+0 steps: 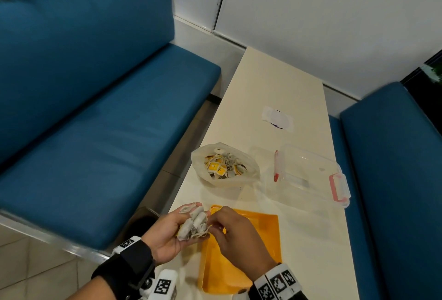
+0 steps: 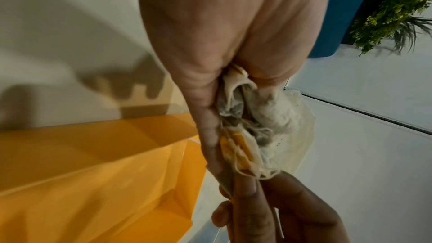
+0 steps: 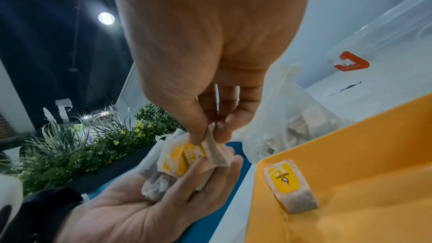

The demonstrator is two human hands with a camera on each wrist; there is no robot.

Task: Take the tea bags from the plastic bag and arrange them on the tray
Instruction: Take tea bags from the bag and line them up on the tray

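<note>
My left hand (image 1: 178, 224) is palm up at the table's near left edge, its fingers curled round a bunch of tea bags (image 1: 195, 225) (image 2: 252, 117) (image 3: 180, 162). My right hand (image 1: 216, 220) (image 3: 210, 134) pinches one bag of that bunch between thumb and forefinger. Both hands hover beside the far left corner of the orange tray (image 1: 260, 230) (image 3: 350, 145). One tea bag with a yellow tag (image 3: 290, 186) lies in that corner of the tray. The open plastic bag (image 1: 248, 175), holding several more tea bags, sits further back on the table.
A clear lidded container (image 1: 311, 175) with red clips stands right of the plastic bag. A flat white wrapper (image 1: 277, 119) lies farther back. Blue benches (image 1: 95, 108) flank the narrow cream table (image 1: 263, 79). Plants (image 3: 81, 145) stand behind the left bench.
</note>
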